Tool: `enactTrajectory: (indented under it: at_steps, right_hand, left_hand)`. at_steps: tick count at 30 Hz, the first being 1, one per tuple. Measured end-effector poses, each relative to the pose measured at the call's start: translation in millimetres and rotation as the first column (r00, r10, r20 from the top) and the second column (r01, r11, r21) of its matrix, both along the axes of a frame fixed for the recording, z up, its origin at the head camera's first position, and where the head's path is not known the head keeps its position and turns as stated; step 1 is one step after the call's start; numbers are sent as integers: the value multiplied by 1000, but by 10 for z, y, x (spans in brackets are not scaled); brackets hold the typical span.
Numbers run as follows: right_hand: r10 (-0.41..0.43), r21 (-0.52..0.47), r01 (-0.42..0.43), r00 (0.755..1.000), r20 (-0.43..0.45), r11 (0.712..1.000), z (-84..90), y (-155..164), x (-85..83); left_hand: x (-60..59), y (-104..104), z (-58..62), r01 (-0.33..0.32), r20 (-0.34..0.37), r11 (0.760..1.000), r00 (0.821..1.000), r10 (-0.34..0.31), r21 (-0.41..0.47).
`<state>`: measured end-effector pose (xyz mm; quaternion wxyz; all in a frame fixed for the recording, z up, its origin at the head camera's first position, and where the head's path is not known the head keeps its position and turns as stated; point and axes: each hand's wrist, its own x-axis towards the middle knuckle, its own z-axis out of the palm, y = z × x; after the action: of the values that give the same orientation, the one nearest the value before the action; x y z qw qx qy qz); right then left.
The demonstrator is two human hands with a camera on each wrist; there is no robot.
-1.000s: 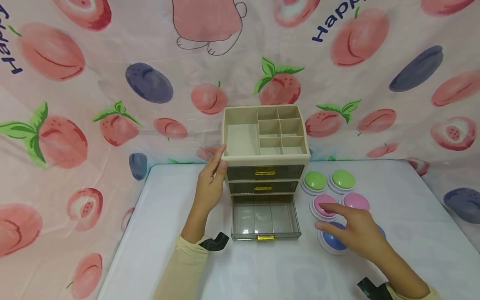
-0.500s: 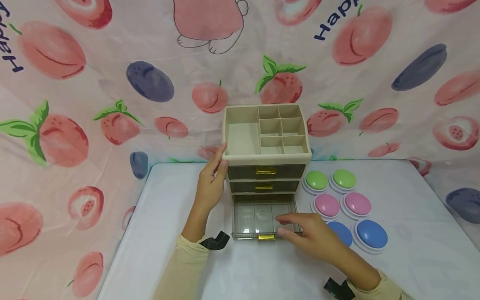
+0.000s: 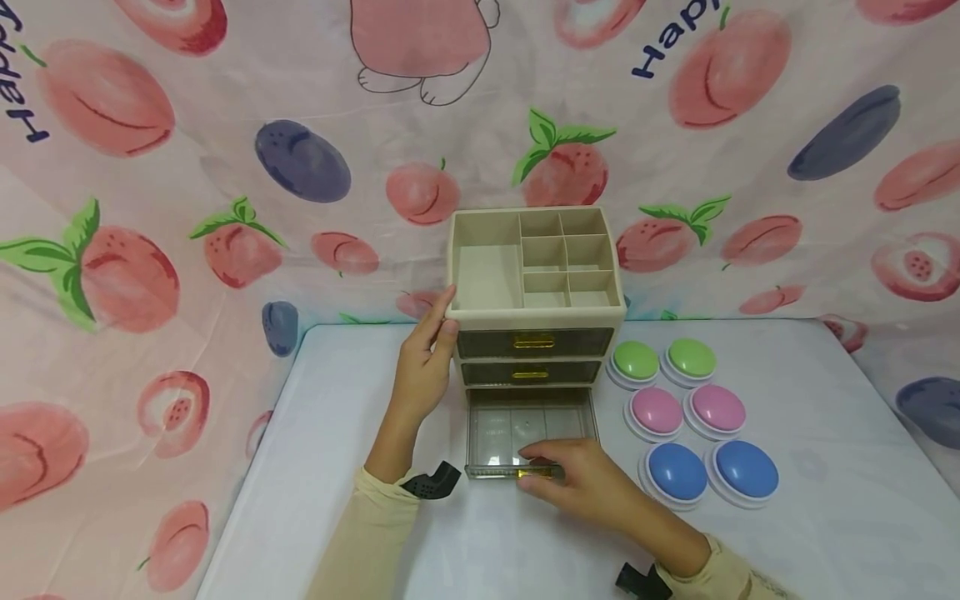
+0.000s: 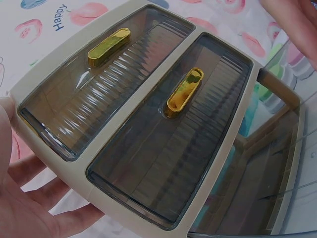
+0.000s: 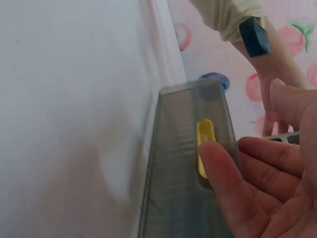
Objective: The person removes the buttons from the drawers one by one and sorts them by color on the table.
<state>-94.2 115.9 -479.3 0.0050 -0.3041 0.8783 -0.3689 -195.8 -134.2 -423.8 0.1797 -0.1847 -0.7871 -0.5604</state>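
A cream storage organizer point(image 3: 536, 315) stands at the table's back, with a compartment top and smoked clear drawers with gold handles. Its bottom drawer point(image 3: 498, 429) is pulled out, and I see nothing in it. My left hand point(image 3: 422, 371) rests against the organizer's left side, its fingers fairly straight in the left wrist view. At the bottom drawer's front, my right hand point(image 3: 588, 483) straddles the panel, fingers above and inside, thumb outside. In the right wrist view the thumb point(image 5: 225, 186) covers part of the gold handle point(image 5: 205, 131).
Right of the organizer sit several round white-based domes in pairs: green domes point(image 3: 692, 358) at the back, pink domes point(image 3: 718, 407) in the middle, blue domes point(image 3: 746, 468) in front. A fruit-print cloth point(image 3: 300, 250) hangs behind the white table point(image 3: 322, 392).
My right hand has moved left from over the domes to the front of the bottom drawer, uncovering the blue and pink domes. The left hand has stayed at the organizer's side.
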Motion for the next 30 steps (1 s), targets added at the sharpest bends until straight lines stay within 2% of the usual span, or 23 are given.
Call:
enactTrajectory:
  at_steps: [14,19,30]
  right_hand:
    - [-88,81,90,996,-27,993,-82,-117,79]
    - [-125,60,127,991,-41,990,-109,-89,93]
    - [-197,15,201,970,-144,980,-181,-135,110]
  left_hand:
    - [14,-7,10,0,5,1000,1000,0,6]
    - [16,-3,16,1,10,1000,1000,-1,4]
    - [8,0,21,-2,11,1000,1000,2,-5]
